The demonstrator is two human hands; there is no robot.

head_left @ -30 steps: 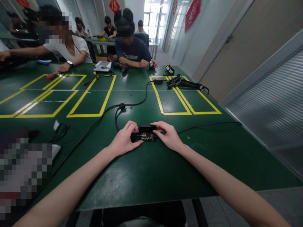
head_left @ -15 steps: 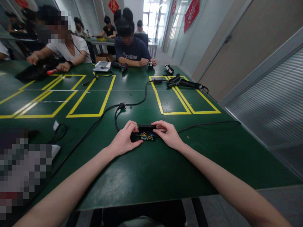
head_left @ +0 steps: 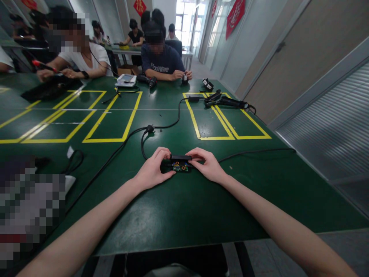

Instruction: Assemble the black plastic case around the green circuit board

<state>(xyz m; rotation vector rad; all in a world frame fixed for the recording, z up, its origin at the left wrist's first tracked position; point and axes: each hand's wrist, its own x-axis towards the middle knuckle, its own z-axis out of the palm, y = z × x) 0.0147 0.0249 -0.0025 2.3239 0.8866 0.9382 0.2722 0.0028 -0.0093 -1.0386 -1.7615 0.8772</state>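
Observation:
A black power adapter with its case apart lies on the table, its circuit board [head_left: 180, 167] showing two ring coils. Just behind and above the board, a black adapter cover [head_left: 181, 157] is tilted up. My left hand [head_left: 154, 166] has its fingers curled at the cover's left end, while its thumb reaches to the near left corner of the lower case. At the right end of the cover, my right hand [head_left: 206, 165] pinches it between thumb and fingers. Cords leave the adapter on both sides, partly hidden by my hands.
A black power cord [head_left: 115, 154] with a plug [head_left: 149, 129] runs across the green table [head_left: 161, 215]. Farther back lie a black tool-like device [head_left: 227, 102], a drill [head_left: 151, 81] and a white box [head_left: 126, 80]. Two people work across the table. A blurred-out bundle [head_left: 31, 207] lies left.
The cover has tipped so more of its top face shows; both hands keep nearly the same place. Across the table, a person at left has raised a red-tipped tool.

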